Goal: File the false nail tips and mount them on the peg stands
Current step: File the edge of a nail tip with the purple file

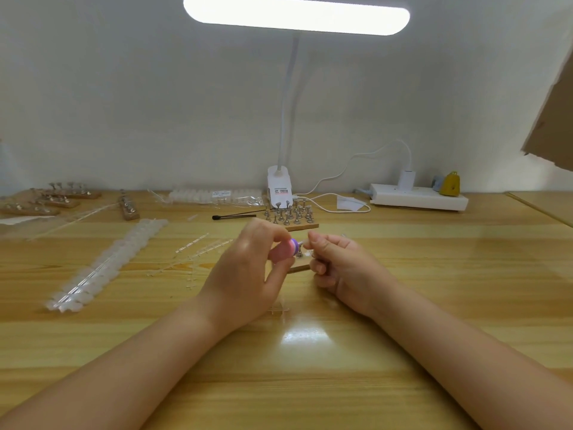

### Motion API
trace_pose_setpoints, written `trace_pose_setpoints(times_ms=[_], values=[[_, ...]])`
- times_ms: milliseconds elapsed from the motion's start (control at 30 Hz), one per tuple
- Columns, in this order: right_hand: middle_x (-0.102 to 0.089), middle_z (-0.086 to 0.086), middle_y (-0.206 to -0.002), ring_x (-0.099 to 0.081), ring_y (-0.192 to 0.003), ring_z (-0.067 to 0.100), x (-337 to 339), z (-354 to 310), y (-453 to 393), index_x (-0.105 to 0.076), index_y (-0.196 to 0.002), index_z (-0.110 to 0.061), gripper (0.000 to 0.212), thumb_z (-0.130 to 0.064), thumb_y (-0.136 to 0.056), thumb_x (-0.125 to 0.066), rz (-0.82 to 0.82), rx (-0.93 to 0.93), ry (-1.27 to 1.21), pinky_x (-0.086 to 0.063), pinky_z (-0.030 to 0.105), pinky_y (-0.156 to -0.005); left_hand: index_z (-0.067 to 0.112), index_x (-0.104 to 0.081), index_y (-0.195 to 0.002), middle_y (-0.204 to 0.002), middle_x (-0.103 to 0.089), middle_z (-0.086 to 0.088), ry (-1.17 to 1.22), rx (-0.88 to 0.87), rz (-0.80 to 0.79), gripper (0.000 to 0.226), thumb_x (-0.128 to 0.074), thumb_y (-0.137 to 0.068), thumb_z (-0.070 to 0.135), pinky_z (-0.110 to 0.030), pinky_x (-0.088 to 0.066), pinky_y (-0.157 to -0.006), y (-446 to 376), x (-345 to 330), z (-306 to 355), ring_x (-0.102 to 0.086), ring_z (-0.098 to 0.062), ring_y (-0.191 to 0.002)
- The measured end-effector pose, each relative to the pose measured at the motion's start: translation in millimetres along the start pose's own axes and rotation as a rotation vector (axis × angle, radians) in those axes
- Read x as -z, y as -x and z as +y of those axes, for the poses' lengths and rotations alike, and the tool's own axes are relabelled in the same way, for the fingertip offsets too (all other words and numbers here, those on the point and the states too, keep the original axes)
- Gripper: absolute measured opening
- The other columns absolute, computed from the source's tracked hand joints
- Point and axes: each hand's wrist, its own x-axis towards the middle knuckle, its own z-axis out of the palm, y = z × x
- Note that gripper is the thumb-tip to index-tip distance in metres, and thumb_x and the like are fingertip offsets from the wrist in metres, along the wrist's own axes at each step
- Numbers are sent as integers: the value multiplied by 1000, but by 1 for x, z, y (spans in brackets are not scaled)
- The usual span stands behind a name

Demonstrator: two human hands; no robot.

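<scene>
My left hand (248,268) grips a small pink and purple filing block (286,249) between thumb and fingers at the table's middle. Right beside it my right hand (338,268) pinches a clear false nail tip (305,242) against the block's purple end. Under the two hands lies a wooden peg stand (299,268), mostly hidden, with a metal peg (300,254) showing between them. Behind them a second wooden stand (302,226) carries several metal pegs (288,214).
Strips of clear nail tips (102,268) and bare sprues (198,252) lie to the left. More peg stands (55,198) sit at the far left. A bagged tip pack (217,196), black tool (232,216), lamp clamp (279,187) and power strip (418,197) line the back.
</scene>
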Motion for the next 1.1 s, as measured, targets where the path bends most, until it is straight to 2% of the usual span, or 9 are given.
trace_pose_setpoints(times_ms=[100, 200, 400, 633, 833, 933, 1000, 1033, 1100], values=[[-43, -2, -54, -40, -46, 7, 0, 4, -2, -69, -72, -14, 18, -32, -72, -68, 39, 37, -17, -29, 16, -38, 14, -57, -98, -80, -53, 12, 130, 143, 35, 21, -72, -84, 11, -11, -41, -66, 2, -3, 4, -54, -10, -70], [-46, -1, -58, -38, -47, 7, -2, 7, -4, -71, -68, -17, 20, -37, -69, -71, 49, 73, 20, -28, 17, -38, 20, -60, -98, -71, -57, 10, 257, 223, 27, 21, -74, -82, 18, -19, -45, -61, 3, -8, 10, -56, -13, -65], [-49, 2, -62, -40, -48, 5, -1, 10, -4, -70, -91, -6, 47, -41, -60, -74, 35, 76, 92, -30, 16, -39, 25, -63, -99, -89, -64, 12, 362, 335, 49, 18, -72, -84, 21, -26, -51, -66, 1, -10, 14, -60, -13, -70], [-51, 7, -69, -43, -51, 9, 2, 5, -1, -69, -92, -7, 36, -31, -66, -73, -78, 15, 105, -32, 17, -39, 27, -64, -98, -89, -65, 12, 387, 351, 77, 18, -72, -84, 19, -31, -52, -65, 1, -7, 14, -59, -15, -69], [-54, -3, -59, -42, -51, 8, -2, 3, 2, -68, -92, -6, 27, -25, -72, -67, -71, 26, 142, -28, 17, -40, 28, -63, -98, -91, -65, 16, 396, 341, 110, 19, -72, -84, 21, -31, -52, -65, 1, -8, 12, -60, -12, -70], [-49, -4, -57, -42, -49, 8, -1, 2, 1, -65, -91, -5, 13, -16, -85, -61, -75, -8, 89, -27, 17, -38, 22, -62, -100, -93, -64, 10, 255, 229, 149, 16, -70, -86, 22, -23, -49, -66, 0, -4, 10, -59, -11, -76], [-46, -2, -60, -43, -49, 9, 1, 0, 1, -65, -85, -7, 8, -13, -86, -59, -108, -25, 55, -27, 16, -38, 11, -61, -103, -99, -60, -2, 113, -12, 139, 19, -70, -86, 12, -16, -46, -73, -2, -1, 8, -55, -6, -82], [-47, -2, -61, -44, -50, 9, 2, -1, 2, -66, -81, -10, 8, -14, -84, -61, -150, -21, 72, -28, 16, -39, 9, -60, -104, -101, -58, -6, 71, -132, 110, 21, -70, -86, 8, -18, -47, -76, -2, -1, 6, -56, -7, -85], [-51, -3, -64, -45, -55, 9, 5, -3, 3, -66, -79, -13, 9, -14, -86, -61, -256, -9, 135, -30, 16, -42, 14, -57, -108, -99, -58, -9, 15, -245, 55, 22, -66, -88, 9, -26, -51, -75, -3, -1, 3, -58, -14, -86]])
